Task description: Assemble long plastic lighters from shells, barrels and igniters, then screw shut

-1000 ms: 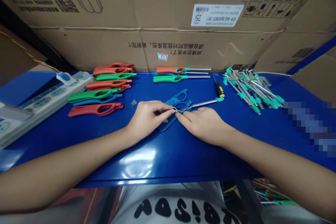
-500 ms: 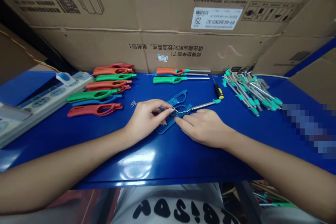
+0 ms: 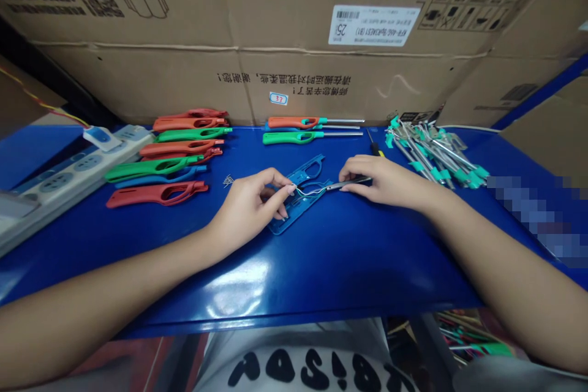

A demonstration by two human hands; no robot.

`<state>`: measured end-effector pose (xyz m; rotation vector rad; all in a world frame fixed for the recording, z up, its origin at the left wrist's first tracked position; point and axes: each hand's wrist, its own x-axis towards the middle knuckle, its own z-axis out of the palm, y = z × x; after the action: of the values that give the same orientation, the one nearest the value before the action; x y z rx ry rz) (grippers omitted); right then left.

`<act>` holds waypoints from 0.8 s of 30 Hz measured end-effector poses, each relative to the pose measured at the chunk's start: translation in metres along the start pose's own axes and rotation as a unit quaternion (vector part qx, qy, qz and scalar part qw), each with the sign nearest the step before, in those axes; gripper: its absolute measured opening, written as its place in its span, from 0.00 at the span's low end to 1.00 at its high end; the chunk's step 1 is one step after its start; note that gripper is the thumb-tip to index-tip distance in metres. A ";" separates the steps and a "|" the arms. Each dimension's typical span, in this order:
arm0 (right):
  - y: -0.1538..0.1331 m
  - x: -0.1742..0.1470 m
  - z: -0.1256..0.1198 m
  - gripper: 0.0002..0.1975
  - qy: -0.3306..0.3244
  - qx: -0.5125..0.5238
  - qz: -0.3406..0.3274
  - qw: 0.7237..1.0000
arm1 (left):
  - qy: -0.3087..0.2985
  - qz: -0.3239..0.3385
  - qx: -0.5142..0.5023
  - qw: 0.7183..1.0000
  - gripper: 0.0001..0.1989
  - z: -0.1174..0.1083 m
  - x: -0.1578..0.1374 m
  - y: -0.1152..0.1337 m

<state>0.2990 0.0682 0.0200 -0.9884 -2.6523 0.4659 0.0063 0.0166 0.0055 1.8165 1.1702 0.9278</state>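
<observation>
Gripping one metal tube [image 3: 336, 185] — right hand [image 3: 374, 176], near two blue shells [image 3: 296, 215].

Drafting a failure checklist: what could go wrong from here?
The thin wires run between the left grip and the metal tube in the right grip; pulling these apart might strain them. The loose metal bits beside the left grip could get knocked and scatter.

Right hand [image 3: 380, 179] — hides parts of metal tube [image 3: 335, 185], screwdriver [image 3: 375, 149].
</observation>
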 end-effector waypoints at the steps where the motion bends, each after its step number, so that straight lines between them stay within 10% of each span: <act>1: 0.000 0.001 0.001 0.07 0.004 0.010 -0.003 1.000 | -0.008 -0.005 -0.001 1.000 0.09 0.000 -0.001 0.000; 24: -0.017 -0.005 -0.009 0.06 -0.044 0.017 0.048 0.998 | -0.052 0.087 0.125 0.987 0.08 -0.010 0.005 -0.001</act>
<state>0.2961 0.0548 0.0340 -1.1127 -2.6728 0.5873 -0.0008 0.0230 0.0100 2.1703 1.1159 0.7980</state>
